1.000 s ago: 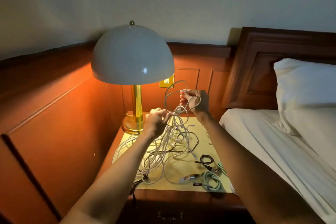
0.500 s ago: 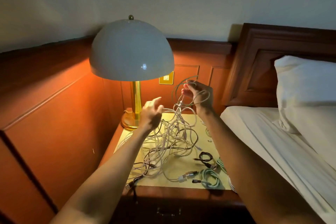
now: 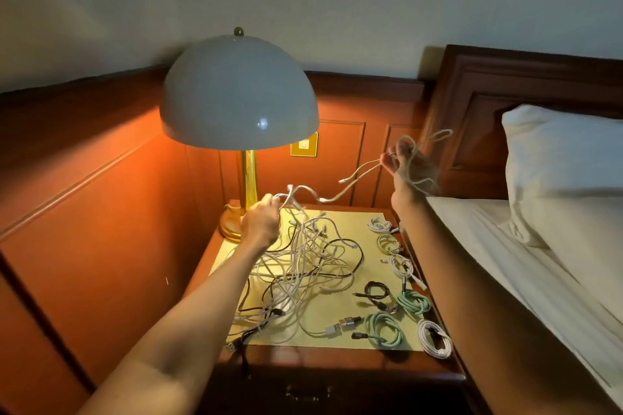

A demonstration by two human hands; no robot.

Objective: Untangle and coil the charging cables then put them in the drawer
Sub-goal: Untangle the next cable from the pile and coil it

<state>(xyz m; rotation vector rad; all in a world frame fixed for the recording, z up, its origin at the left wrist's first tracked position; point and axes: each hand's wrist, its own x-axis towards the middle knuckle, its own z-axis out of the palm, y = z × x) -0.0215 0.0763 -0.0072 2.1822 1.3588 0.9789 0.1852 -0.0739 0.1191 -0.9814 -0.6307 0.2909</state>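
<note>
A tangle of white and black charging cables (image 3: 303,266) lies on the yellow mat of the nightstand (image 3: 337,360). My left hand (image 3: 261,221) grips strands at the top of the tangle, lifted a little. My right hand (image 3: 406,163) is raised to the right near the headboard and holds loops of a pale cable (image 3: 357,175), whose free length sags back toward the left hand. Several coiled cables line the mat's right side: white (image 3: 435,339), mint green (image 3: 384,330) and black (image 3: 376,290). The drawer handle (image 3: 308,392) shows dimly below the front edge; the drawer looks closed.
A dome-shaded brass lamp (image 3: 239,94) stands at the nightstand's back left. Wood panelling runs along the left and behind. The bed (image 3: 539,280) with a white pillow (image 3: 566,158) and wooden headboard (image 3: 505,84) borders the nightstand on the right.
My right hand has swung up and to the right, drawing the pale cable out of the tangle. My left hand opened briefly, then took hold of the tangle's top strands again.
</note>
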